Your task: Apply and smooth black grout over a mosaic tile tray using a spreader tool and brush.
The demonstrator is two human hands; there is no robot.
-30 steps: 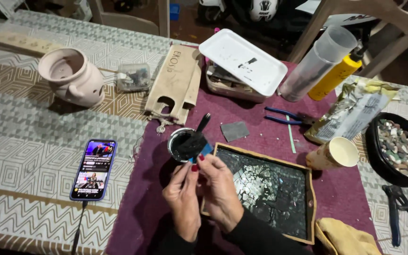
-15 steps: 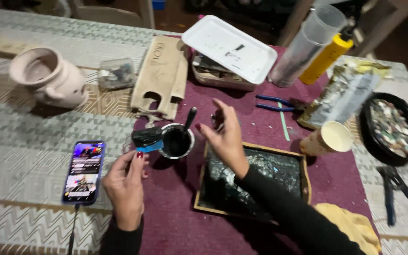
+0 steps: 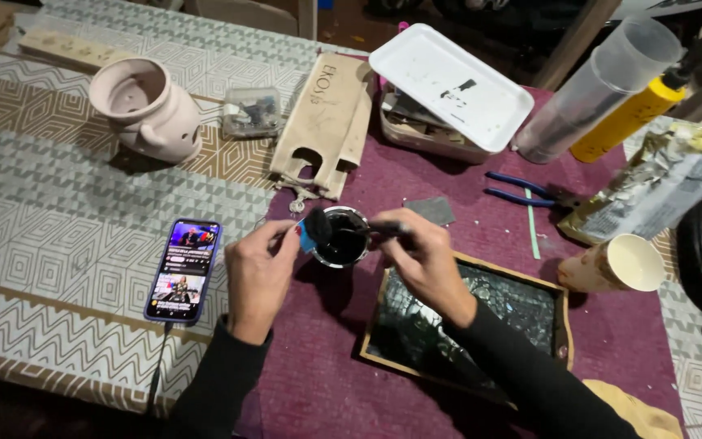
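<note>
Left hand (image 3: pixel 257 272) pinching sponge (image 3: pixel 315 228) at paint cup (image 3: pixel 341 237) rim; right hand (image 3: pixel 424 256) gripping brush (image 3: pixel 385 228). Cup light, tippy, probably slick; hold by sides.

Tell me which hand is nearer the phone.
Left. The left hand sits just right of the phone, holding a small dark-tipped thing at the black cup. The right hand is beyond the cup, farther from the phone, over the tray.

A small black-smeared paint pot (image 3: pixel 341 237) stands upright on purple cloth (image 3: pixel 318 382).
</note>
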